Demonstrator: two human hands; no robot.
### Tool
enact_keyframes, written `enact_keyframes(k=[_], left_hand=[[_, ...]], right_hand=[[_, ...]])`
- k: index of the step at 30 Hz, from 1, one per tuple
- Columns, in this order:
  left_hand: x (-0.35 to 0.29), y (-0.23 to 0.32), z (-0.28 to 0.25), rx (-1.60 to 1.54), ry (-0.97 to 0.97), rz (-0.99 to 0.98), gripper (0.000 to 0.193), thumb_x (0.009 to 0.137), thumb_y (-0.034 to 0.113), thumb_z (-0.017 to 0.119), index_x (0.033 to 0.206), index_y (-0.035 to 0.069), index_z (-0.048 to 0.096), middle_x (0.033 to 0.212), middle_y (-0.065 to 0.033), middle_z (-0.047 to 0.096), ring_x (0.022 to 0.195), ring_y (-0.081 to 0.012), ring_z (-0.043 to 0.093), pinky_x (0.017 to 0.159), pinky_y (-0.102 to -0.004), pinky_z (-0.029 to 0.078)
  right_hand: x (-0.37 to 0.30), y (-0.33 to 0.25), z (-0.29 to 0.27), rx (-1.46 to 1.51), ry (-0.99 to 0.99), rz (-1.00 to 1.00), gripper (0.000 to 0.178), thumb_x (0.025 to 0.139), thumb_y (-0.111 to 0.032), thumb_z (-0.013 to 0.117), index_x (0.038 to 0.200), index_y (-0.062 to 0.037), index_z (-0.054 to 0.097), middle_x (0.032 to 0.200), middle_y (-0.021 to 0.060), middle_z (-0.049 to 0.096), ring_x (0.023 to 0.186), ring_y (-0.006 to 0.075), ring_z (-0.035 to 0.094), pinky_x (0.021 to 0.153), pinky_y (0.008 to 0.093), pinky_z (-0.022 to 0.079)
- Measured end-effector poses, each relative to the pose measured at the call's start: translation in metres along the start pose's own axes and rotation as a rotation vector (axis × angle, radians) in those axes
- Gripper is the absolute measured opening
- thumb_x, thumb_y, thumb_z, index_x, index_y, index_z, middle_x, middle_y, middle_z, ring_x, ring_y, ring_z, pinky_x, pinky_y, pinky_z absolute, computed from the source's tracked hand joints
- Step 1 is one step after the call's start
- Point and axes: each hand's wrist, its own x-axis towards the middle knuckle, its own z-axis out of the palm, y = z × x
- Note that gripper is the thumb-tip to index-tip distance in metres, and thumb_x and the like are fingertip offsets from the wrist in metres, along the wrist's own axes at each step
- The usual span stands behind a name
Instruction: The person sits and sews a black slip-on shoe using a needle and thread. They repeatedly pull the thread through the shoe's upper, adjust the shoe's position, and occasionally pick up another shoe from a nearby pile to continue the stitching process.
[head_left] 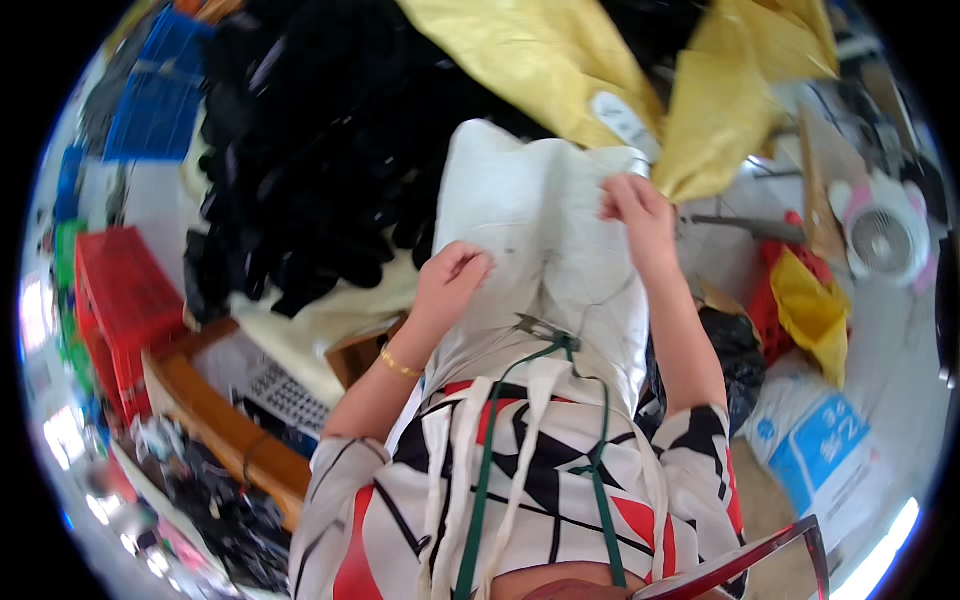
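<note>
The person holds a large white woven sack (520,200) up in front of the body, its mouth toward the far side, its lower part draping down against the patterned shirt (520,470). The left hand (452,277) is closed on the sack's near left side, fingers curled into a bunched fold of the fabric. The right hand (635,212) pinches the sack's far right edge, close to where a yellow sack (560,60) overlaps it.

Several things could go wrong from here, in my judgement. The right hand's hold looks like a fingertip pinch on slick woven plastic; if the sack is tugged or loaded, that edge may slip free and the mouth would collapse. The yellow sack lies just beside the pinched edge, so the fingers could catch both layers at once and drag the wrong one along. A heap of black items (300,180) sits far left, touching or running under the white sack; pulling the sack sideways may tip pieces off the heap toward the red crate (120,290) and the wooden frame (220,420) at near left. A green cord (485,450) hangs down the person's front with something dark and metallic (545,328) at its top, resting against the sack's lower part; I cannot tell what it is, but it could snag the weave. A small fan (885,240) stands well apart at right.
</note>
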Motion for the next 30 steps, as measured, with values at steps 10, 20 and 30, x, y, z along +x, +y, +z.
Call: enact_keyframes(k=[10,20,30], left_hand=[[0.007,-0.034,-0.045,-0.454,0.381,-0.201,0.011,0.097,0.017,0.062,0.097,0.006,0.064,0.086,-0.0005,0.067,0.070,-0.0064,0.057,0.062,-0.0216,0.047],[-0.081,-0.105,-0.125,-0.427,0.817,-0.280,0.009,0.094,0.015,0.064,0.094,0.005,0.065,0.081,0.0003,0.062,0.068,-0.0065,0.054,0.059,-0.0202,0.043],[-0.016,0.037,0.032,-0.053,-0.014,0.224,0.021,0.099,0.010,0.057,0.111,-0.003,0.068,0.113,-0.0080,0.063,0.074,-0.0081,0.055,0.067,-0.0233,0.047]], right_hand=[[-0.001,0.045,-0.025,-0.469,0.158,-0.223,0.022,0.102,-0.018,0.056,0.100,0.0012,0.067,0.082,-0.0002,0.061,0.073,0.0070,0.056,0.069,0.0225,0.048],[-0.002,0.057,-0.006,-0.427,0.262,-0.206,0.021,0.101,-0.008,0.055,0.120,-0.0002,0.061,0.098,0.0017,0.062,0.088,0.0084,0.057,0.081,0.0236,0.049],[-0.083,-0.006,0.064,-0.393,-0.216,-0.117,0.046,0.091,-0.005,0.065,0.134,-0.0053,0.050,0.098,0.0119,0.068,0.081,0.0199,0.068,0.075,0.0314,0.054]])
